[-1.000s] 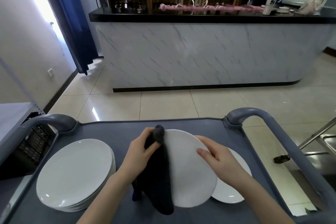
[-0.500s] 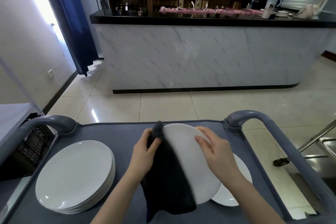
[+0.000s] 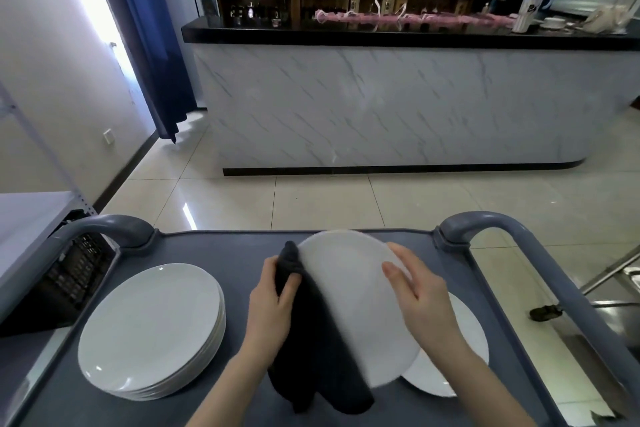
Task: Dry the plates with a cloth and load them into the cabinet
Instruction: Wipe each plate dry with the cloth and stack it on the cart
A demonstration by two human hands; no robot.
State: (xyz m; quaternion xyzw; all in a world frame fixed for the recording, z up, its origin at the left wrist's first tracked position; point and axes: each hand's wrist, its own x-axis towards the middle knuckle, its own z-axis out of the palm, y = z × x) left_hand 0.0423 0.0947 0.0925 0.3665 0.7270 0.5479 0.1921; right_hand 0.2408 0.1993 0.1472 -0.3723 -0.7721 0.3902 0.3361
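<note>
Gripping the rim of a tilted plate (image 3: pixel 353 305), the right hand (image 3: pixel 427 302) faces the left hand (image 3: pixel 270 305), which pinches a cloth (image 3: pixel 318 360) trailing lengthwise past its wrist.

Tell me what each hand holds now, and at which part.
The right hand holds the white plate by its right rim. The left hand grips the dark cloth near its upper end, against the plate's left edge.

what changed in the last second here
The dark cloth has swept rightward over the near side of the held plate, hanging wider. The left hand still grips the cloth, the right hand still holds its rim. The plate stack and lone plate stayed put.
</note>
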